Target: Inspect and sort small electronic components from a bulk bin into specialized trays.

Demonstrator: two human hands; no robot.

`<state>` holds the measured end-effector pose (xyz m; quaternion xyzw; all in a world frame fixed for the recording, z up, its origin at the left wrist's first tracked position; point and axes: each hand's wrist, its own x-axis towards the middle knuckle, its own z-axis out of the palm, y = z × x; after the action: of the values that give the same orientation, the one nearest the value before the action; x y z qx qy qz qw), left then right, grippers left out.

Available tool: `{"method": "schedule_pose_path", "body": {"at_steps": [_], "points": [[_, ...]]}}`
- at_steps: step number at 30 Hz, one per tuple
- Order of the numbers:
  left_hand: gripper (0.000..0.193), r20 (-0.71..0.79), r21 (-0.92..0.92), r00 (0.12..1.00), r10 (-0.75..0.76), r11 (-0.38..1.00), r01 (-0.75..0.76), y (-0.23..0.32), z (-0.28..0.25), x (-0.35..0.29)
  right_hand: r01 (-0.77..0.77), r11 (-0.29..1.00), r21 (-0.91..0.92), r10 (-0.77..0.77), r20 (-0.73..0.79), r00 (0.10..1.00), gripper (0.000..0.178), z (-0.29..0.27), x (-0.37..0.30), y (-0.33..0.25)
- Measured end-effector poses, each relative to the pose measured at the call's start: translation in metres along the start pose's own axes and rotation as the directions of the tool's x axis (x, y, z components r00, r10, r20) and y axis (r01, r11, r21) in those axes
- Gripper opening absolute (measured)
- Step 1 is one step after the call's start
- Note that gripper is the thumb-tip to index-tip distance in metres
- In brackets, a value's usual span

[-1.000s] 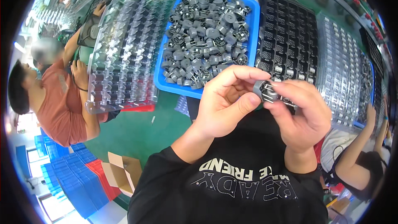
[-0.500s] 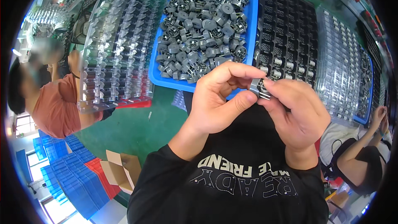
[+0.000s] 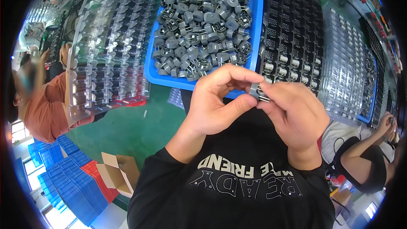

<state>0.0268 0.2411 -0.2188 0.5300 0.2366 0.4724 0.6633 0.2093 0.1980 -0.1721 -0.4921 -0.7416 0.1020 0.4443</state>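
In front of my chest, my left hand (image 3: 218, 101) pinches a small round grey part with metal pins (image 3: 255, 90) between thumb and index finger. Its pins point to the right. My right hand (image 3: 296, 110) is closed at the pinned side, thumb and index finger on the part; its fingertips partly hide the pins. Just beyond both hands stands a blue tray (image 3: 149, 65) heaped with similar grey parts (image 3: 193, 38), lying at all angles.
Right of the blue tray is a black compartment tray (image 3: 292, 21) with silvery cylinders in its nearer pockets. Clear plastic trays (image 3: 112, 46) lie left, more (image 3: 345, 68) right. People sit at both sides, one in an orange-brown top (image 3: 46, 106). An open cardboard box (image 3: 118, 171) stands lower left.
The whole view has shifted a little, so trays and hands sit slightly further left. Both hands keep hold of the same grey part, with almost no change in grip.
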Motion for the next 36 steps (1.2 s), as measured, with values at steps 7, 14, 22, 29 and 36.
{"method": "schedule_pose_path", "body": {"at_steps": [7, 14, 22, 29, 36], "points": [[0.036, 0.035, 0.558, 0.982, 0.187, 0.811, -0.175, -0.008, 0.0, -0.022, -0.389, 0.779, 0.492, 0.368, 0.144, 0.919, 0.013, 0.015, -0.03, 0.026], [0.032, -0.199, 0.972, 0.931, 0.305, 0.182, 0.148, 0.01, -0.053, 0.012, -0.24, 0.921, -0.306, 0.239, -0.04, 0.97, 0.009, 0.013, 0.011, 0.07], [0.018, -0.217, 0.96, 0.964, 0.153, 0.215, 0.181, 0.017, -0.064, 0.016, -0.094, 0.857, -0.507, 0.24, 0.231, 0.943, 0.016, 0.002, 0.022, 0.08], [0.019, -0.299, 0.902, 0.946, 0.126, 0.361, 0.237, 0.016, -0.072, 0.017, -0.714, 0.487, -0.503, 0.685, -0.287, 0.669, 0.033, -0.165, 0.021, 0.162], [0.03, -0.319, 0.808, 0.904, 0.285, 0.58, 0.102, 0.001, -0.088, 0.018, -0.802, 0.355, -0.481, 0.786, -0.311, 0.534, 0.033, -0.201, -0.001, 0.221]]}}
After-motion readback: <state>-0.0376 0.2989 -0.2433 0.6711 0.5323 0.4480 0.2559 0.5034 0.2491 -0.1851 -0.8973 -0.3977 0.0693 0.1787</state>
